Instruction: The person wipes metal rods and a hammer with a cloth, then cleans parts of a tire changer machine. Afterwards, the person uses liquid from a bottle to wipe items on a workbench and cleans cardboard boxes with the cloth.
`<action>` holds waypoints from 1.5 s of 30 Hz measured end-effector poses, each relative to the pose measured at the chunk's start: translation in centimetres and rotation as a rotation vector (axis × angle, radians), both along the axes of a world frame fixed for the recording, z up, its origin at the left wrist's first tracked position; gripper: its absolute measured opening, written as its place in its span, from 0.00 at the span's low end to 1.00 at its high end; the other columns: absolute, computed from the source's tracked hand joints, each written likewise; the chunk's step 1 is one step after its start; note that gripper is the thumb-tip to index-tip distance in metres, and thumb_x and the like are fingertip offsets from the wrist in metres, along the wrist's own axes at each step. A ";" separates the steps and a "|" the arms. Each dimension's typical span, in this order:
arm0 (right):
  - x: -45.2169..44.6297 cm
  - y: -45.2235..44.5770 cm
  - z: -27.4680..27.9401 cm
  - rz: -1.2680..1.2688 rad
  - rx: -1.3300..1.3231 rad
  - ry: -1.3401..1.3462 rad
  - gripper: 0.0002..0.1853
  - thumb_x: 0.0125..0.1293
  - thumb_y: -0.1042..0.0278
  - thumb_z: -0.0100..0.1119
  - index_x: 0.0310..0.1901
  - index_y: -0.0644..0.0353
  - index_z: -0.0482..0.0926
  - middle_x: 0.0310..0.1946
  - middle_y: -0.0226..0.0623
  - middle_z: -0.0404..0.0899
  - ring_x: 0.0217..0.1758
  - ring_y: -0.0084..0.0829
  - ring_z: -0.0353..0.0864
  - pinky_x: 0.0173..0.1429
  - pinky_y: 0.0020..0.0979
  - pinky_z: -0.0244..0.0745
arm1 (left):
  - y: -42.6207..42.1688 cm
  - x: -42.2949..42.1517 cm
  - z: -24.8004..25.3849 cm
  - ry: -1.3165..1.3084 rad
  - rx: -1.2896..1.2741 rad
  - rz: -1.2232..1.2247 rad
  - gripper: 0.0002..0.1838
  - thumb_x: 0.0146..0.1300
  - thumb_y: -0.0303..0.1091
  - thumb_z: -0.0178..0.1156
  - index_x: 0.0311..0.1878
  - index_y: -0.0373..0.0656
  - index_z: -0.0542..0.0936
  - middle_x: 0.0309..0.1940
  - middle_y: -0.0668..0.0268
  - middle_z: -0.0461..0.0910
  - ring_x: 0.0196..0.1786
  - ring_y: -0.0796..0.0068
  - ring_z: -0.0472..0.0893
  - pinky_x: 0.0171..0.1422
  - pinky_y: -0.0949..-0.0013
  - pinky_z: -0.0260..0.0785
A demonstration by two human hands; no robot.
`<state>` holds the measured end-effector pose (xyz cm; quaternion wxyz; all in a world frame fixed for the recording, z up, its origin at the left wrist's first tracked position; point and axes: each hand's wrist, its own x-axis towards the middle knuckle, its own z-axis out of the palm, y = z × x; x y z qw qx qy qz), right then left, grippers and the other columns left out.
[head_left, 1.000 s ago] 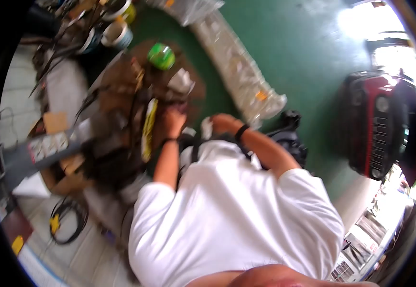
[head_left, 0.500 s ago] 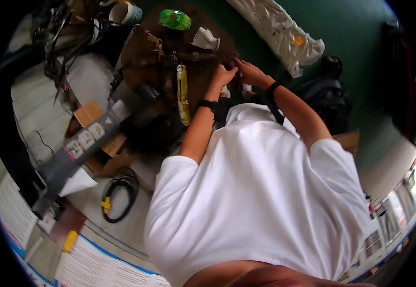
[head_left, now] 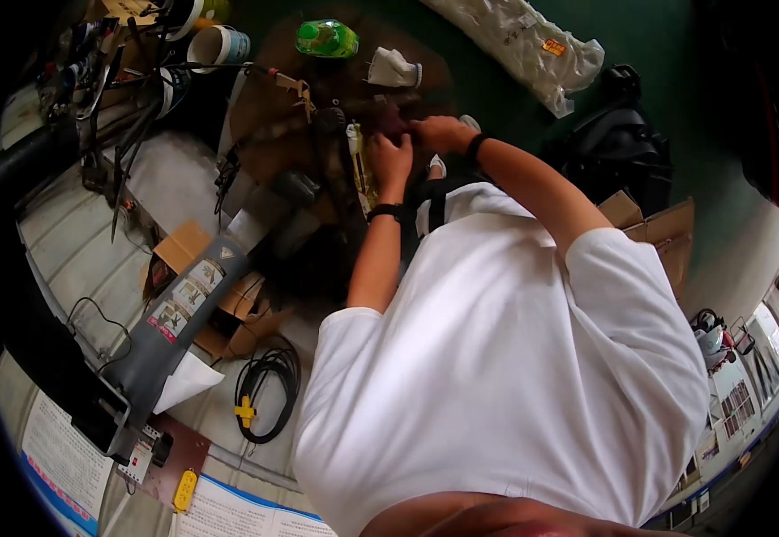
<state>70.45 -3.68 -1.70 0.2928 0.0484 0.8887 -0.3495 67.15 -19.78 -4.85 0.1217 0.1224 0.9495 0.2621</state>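
My left hand (head_left: 391,157) is over the round brown work surface (head_left: 269,116), beside a long yellow packet (head_left: 360,161). Its fingers are curled in, and whatever they hold is hidden. Close by on the right is my right hand (head_left: 441,134), its fingers closed together at the near edge of a dark reddish piece (head_left: 391,116). That piece is too dark and blurred for me to tell its kind. A white cloth glove (head_left: 395,68) lies just beyond the hands, with a green bottle (head_left: 327,39) on its side farther back.
Left of the packet are a clamp with a cable (head_left: 293,88) and a white bucket (head_left: 219,48). A grey machine arm (head_left: 184,309), cardboard box (head_left: 188,249) and coiled black cable (head_left: 267,394) are at left. Plastic wrapping (head_left: 533,49) and a black bag (head_left: 613,148) are at right.
Both hands have shifted left and moved slightly apart, the left hand coming closer to the yellow packet. My head view has turned a little.
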 end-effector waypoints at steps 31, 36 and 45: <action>3.3 5.2 7.1 -0.363 0.070 0.304 0.18 0.60 0.54 0.58 0.49 0.53 0.78 0.41 0.48 0.82 0.46 0.52 0.80 0.48 0.48 0.76 | -3.6 -7.5 3.5 0.218 0.219 -0.017 0.13 0.61 0.32 0.63 0.45 0.35 0.76 0.45 0.50 0.74 0.51 0.47 0.74 0.54 0.54 0.67; 6.5 4.9 6.7 -0.283 0.089 0.150 0.16 0.63 0.56 0.56 0.49 0.53 0.79 0.42 0.46 0.82 0.46 0.52 0.80 0.50 0.47 0.76 | 0.5 -7.3 1.4 0.151 0.235 -0.208 0.13 0.66 0.35 0.59 0.46 0.34 0.76 0.46 0.51 0.74 0.51 0.49 0.74 0.57 0.54 0.68; 11.7 4.2 16.0 -0.464 -0.013 0.529 0.11 0.60 0.60 0.60 0.41 0.56 0.78 0.38 0.44 0.80 0.39 0.50 0.80 0.44 0.45 0.76 | 7.9 0.3 8.4 -0.088 0.433 -0.599 0.12 0.66 0.37 0.59 0.43 0.36 0.76 0.39 0.51 0.76 0.45 0.47 0.76 0.49 0.53 0.69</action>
